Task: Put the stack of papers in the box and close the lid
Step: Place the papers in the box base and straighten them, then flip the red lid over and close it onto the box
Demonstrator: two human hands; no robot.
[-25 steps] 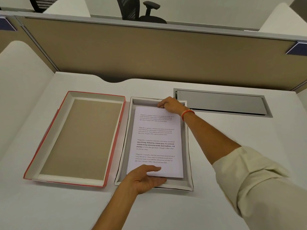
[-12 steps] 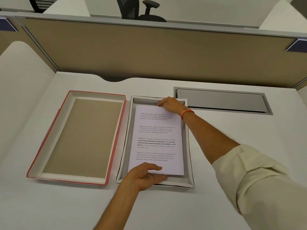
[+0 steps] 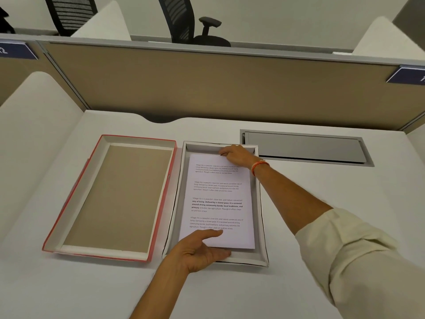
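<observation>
The stack of papers point(image 3: 218, 194), white sheets with printed text, lies flat inside the shallow white box point(image 3: 262, 217) at the middle of the desk. My left hand point(image 3: 200, 249) is at the stack's near edge, with the thumb on the top sheet and the fingers along the box's front wall. At the far edge, my right hand point(image 3: 236, 155) pinches the stack just inside the box's back wall. The lid point(image 3: 119, 196), red outside with a brown cardboard inside, lies upside down touching the box's left side.
A grey metal cable hatch point(image 3: 305, 147) is set into the desk to the right of the box. A tan partition point(image 3: 230, 88) walls off the back of the desk. Behind it stands a black office chair point(image 3: 190, 21).
Both hands keep their places on the stack. My left thumb has stretched a little farther over the top sheet. The view has shifted slightly.
</observation>
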